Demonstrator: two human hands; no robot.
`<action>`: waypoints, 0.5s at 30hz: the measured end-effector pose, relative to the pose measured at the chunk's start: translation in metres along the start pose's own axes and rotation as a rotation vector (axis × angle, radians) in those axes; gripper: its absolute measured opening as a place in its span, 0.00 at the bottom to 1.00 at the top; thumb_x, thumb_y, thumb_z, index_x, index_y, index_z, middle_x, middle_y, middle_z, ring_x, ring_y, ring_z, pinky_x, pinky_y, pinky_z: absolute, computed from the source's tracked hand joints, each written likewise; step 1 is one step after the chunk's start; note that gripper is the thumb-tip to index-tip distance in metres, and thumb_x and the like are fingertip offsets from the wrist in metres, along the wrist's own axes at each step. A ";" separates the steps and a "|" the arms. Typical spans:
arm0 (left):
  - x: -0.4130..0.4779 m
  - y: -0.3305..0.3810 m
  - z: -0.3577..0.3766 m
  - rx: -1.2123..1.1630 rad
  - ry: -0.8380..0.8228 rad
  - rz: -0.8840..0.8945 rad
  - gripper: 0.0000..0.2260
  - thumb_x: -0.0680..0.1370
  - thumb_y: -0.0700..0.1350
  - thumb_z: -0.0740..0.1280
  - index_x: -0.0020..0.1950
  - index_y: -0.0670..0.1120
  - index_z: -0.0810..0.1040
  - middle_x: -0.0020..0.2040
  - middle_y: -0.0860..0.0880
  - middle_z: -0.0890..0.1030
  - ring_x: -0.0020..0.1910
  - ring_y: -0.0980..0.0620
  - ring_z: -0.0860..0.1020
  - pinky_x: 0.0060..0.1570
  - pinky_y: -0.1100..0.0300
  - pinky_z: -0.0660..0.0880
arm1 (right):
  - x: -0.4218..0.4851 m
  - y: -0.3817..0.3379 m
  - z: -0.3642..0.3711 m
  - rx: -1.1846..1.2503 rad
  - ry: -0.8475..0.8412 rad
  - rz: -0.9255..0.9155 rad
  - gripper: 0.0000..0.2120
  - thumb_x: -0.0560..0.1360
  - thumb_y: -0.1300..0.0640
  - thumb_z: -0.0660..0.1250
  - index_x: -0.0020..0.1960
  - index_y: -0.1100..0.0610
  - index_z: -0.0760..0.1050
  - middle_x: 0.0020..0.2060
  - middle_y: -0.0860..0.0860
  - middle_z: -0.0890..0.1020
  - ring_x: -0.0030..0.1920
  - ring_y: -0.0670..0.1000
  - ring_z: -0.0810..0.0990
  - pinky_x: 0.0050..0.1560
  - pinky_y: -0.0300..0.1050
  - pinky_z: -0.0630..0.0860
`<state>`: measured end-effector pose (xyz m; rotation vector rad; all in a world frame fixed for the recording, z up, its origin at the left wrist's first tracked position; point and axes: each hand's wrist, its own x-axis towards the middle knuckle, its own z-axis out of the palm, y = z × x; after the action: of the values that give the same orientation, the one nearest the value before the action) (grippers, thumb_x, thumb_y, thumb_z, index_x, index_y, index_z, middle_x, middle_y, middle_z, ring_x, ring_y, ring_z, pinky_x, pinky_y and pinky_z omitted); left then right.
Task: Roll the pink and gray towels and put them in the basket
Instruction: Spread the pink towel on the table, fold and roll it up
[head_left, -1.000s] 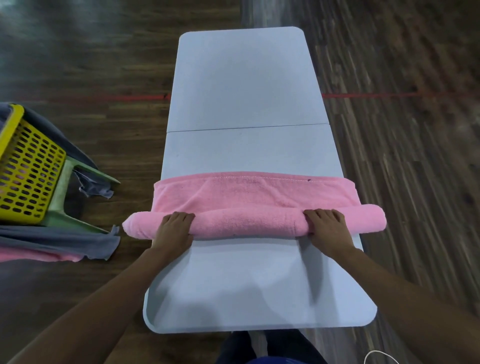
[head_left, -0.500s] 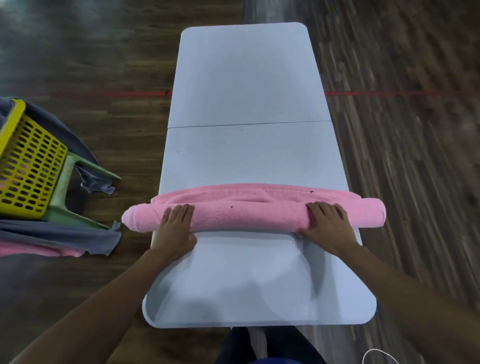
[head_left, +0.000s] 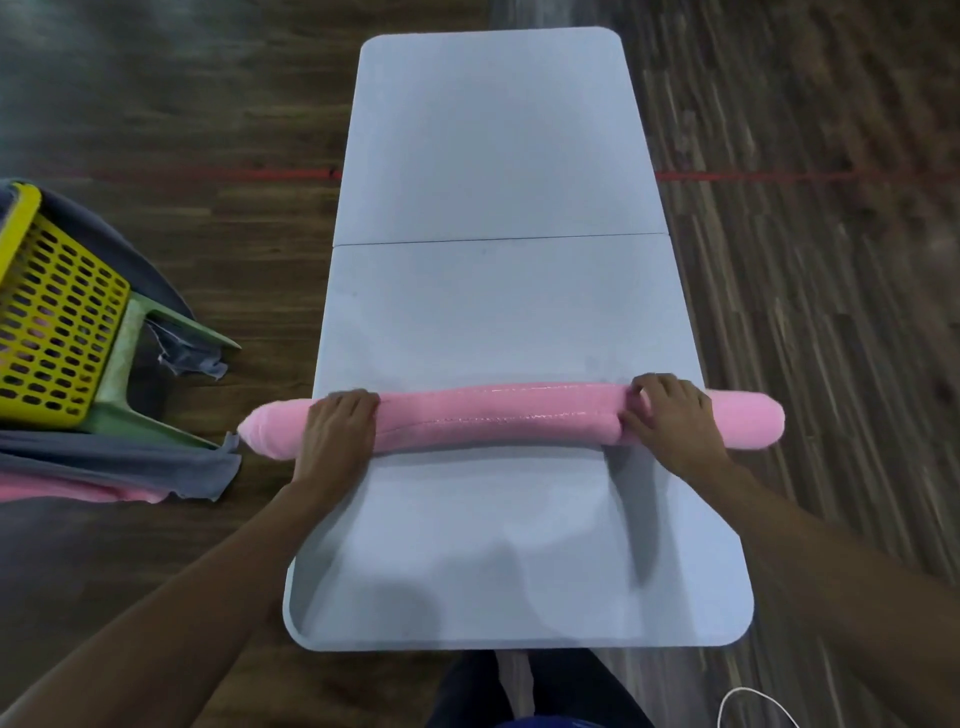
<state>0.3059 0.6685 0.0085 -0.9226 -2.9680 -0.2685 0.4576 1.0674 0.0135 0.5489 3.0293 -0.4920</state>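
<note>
Dark wooden floor (head_left: 208, 260) surrounds a long pale table (head_left: 493, 156), and a red line (head_left: 208, 174) crosses the boards on the far side. At far left a yellow perforated basket (head_left: 52, 322) sits against a green plastic stool (head_left: 130, 374). A gray towel (head_left: 130, 462) is draped just near of the stool, with a strip of pink cloth (head_left: 78, 493) showing under its near edge.

On the table the pink towel (head_left: 493, 418) lies fully rolled into a long tube running left to right across the near half, with both ends overhanging the table's side edges. The left hand (head_left: 337, 431) sits on top of the roll close to its left end, fingers bent over the far side and clasping it. A short tapered stub of towel sticks out to the left of that hand. The right hand (head_left: 670, 415) grips the roll near the table's right edge, fingers curled over the top, and a longer rounded length of towel extends past it to the right. Between the two hands the roll sags slightly. A white cable (head_left: 753, 701) loops on the floor at near right.
</note>
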 end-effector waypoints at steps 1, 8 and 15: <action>-0.003 -0.001 0.005 0.006 -0.013 0.036 0.16 0.78 0.48 0.58 0.58 0.40 0.77 0.53 0.41 0.80 0.50 0.39 0.78 0.54 0.45 0.73 | -0.003 0.003 0.004 -0.013 0.016 -0.071 0.20 0.73 0.42 0.66 0.58 0.53 0.73 0.55 0.51 0.78 0.58 0.58 0.75 0.63 0.55 0.65; 0.006 -0.026 0.020 0.245 -0.278 0.041 0.31 0.75 0.58 0.67 0.72 0.42 0.67 0.60 0.35 0.76 0.59 0.34 0.74 0.62 0.37 0.69 | 0.002 0.020 0.012 -0.365 -0.158 -0.129 0.36 0.71 0.36 0.67 0.74 0.47 0.62 0.59 0.54 0.77 0.58 0.60 0.76 0.60 0.63 0.68; 0.044 0.036 0.017 0.017 -0.331 -0.452 0.23 0.79 0.60 0.61 0.63 0.44 0.65 0.54 0.40 0.76 0.54 0.37 0.75 0.52 0.45 0.69 | 0.035 -0.039 0.011 0.139 -0.241 0.381 0.27 0.76 0.36 0.60 0.65 0.54 0.62 0.55 0.59 0.72 0.56 0.65 0.73 0.50 0.58 0.69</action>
<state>0.2906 0.7255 0.0011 -0.3011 -3.4517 -0.1020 0.4110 1.0414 0.0117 0.9698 2.5902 -0.6888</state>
